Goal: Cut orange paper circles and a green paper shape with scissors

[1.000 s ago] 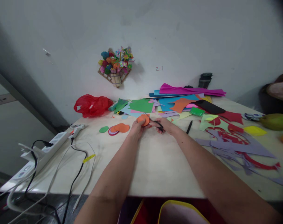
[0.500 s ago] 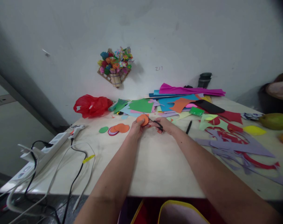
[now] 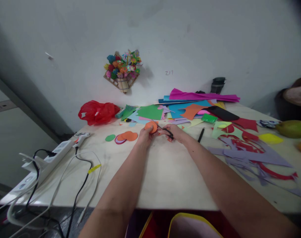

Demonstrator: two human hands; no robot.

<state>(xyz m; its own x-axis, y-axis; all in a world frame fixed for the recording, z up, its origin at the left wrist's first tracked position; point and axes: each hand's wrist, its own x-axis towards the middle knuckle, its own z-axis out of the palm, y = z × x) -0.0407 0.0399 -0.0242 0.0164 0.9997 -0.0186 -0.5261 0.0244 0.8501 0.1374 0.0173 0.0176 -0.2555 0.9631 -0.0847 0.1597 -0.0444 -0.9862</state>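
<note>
My left hand [image 3: 144, 136] pinches a small orange paper circle [image 3: 151, 126] just above the table. My right hand [image 3: 175, 133] grips black-handled scissors [image 3: 165, 130] whose blades reach into the edge of that circle. Both hands meet at the middle of the pale table [image 3: 165, 172]. A few cut paper circles [image 3: 127, 136], orange, red and green, lie just left of my left hand.
Coloured paper sheets [image 3: 190, 105] are stacked at the back of the table, with purple and red offcuts [image 3: 254, 153] on the right. A black pen [image 3: 201, 135], a red plastic bag [image 3: 98, 111], a power strip with cables [image 3: 51, 158] and a green fruit [image 3: 292, 129] also lie about.
The orange circle has turned and shifted slightly in my left hand as the scissors work at its edge. Both arms stay in place.
</note>
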